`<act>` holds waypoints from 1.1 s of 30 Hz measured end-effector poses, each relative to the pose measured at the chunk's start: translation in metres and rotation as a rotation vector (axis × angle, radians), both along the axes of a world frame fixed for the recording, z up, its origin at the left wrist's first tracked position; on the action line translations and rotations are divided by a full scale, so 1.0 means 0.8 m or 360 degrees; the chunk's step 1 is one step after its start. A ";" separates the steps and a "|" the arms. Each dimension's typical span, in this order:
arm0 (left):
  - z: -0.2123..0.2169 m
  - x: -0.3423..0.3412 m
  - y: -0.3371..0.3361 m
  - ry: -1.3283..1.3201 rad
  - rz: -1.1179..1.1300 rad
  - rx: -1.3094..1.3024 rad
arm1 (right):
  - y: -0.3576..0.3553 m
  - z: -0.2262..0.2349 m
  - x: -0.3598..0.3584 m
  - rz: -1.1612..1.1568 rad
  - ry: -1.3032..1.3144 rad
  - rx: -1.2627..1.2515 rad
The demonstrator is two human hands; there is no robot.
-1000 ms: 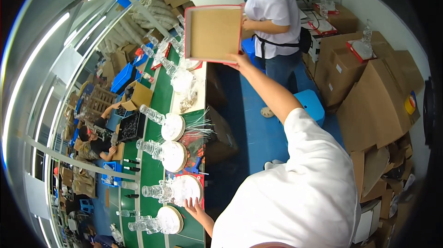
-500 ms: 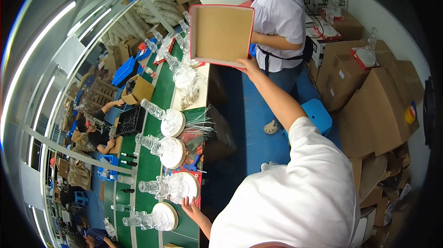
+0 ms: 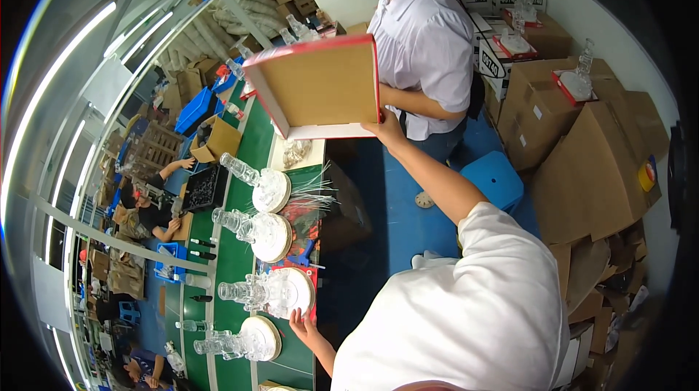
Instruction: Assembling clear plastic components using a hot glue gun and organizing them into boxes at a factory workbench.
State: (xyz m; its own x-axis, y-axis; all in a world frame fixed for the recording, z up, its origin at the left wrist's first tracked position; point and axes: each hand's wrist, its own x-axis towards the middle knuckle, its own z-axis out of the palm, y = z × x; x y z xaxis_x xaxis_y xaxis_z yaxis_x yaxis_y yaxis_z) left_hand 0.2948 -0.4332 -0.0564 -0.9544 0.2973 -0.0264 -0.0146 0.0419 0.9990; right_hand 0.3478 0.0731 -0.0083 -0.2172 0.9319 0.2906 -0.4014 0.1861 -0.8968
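Your right hand (image 3: 388, 131) | fingers clamped on box (image 3: 320, 89), now swung nearer you, above the worktop (image 3: 237, 260) | left hand (image 3: 302, 324) fingers apart, resting by glass piece (image 3: 266, 293) | box coming in for packing.

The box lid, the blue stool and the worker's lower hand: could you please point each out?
box lid (image 3: 328, 89), head view, middle of its brown inner face
blue stool (image 3: 495, 180), head view, its top
left hand (image 3: 304, 325), head view, back of hand
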 end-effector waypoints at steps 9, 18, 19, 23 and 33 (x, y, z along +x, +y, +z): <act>0.001 -0.004 0.002 -0.0011 -0.0014 -0.0045 | -0.048 0.018 0.001 0.0195 0.0044 -0.0031; 0.017 -0.015 0.007 0.0204 -0.0098 0.0064 | -0.102 -0.009 0.033 0.0668 -0.0140 0.0035; 0.022 -0.017 0.007 0.0315 -0.0104 0.0148 | -0.109 -0.017 0.040 0.0989 -0.0211 -0.0080; 0.051 -0.024 0.019 0.0448 -0.0271 0.0665 | -0.145 -0.034 0.054 0.1752 -0.0680 0.0089; 0.081 -0.002 0.041 0.0223 0.0090 0.0453 | -0.227 -0.045 0.053 0.2116 -0.1045 0.0238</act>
State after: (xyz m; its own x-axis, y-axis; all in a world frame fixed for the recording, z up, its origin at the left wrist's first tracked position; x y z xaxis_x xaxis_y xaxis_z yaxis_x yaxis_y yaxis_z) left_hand 0.2933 -0.4005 0.0088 -0.9582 0.2201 0.1828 0.1294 -0.2364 0.9630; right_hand 0.3902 -0.1085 -0.0442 -0.9897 -0.0770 -0.1209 0.1110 0.1213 -0.9864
